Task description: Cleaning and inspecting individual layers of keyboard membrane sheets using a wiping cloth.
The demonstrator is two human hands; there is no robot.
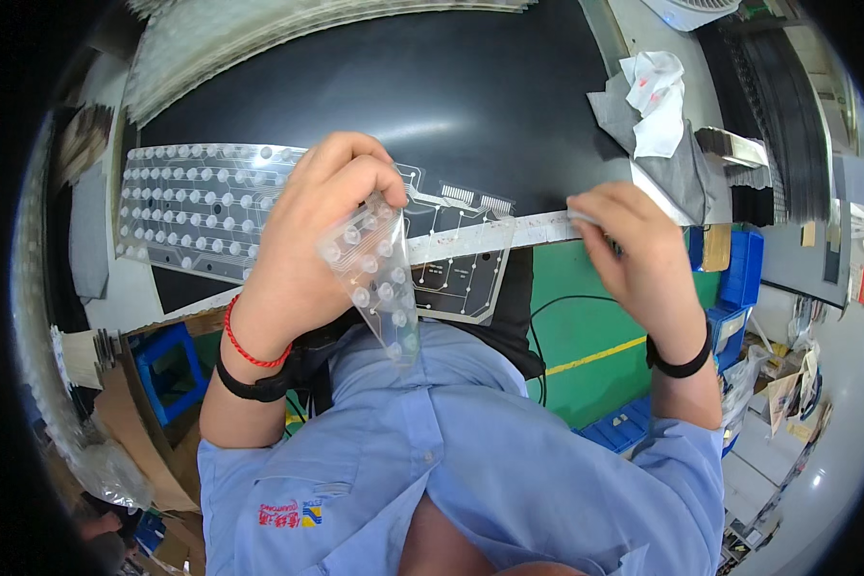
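Note:
A clear keyboard membrane sheet (192, 206) with rows of domes and printed circuit lines lies along the front of the black work surface. My left hand (322, 211) has its fingers closed on the sheet, and a bent-up flap (384, 274) with domes hangs below the fingertips. Right of that flap, a flat section with traces (456, 274) and a striped connector tail reaches past the table's front edge. My right hand (629, 235) is raised by the edge, apart from the sheet. Its fingers are pinched on a small pale piece I cannot make out.
Stacked clear sheets (288, 48) line the back left of the black surface (432, 106). At the right, a white crumpled cloth (655, 101) lies on grey cloth (677, 173). Blue bins (739, 269) stand beyond my right arm. A black cable (544, 355) hangs over the green floor.

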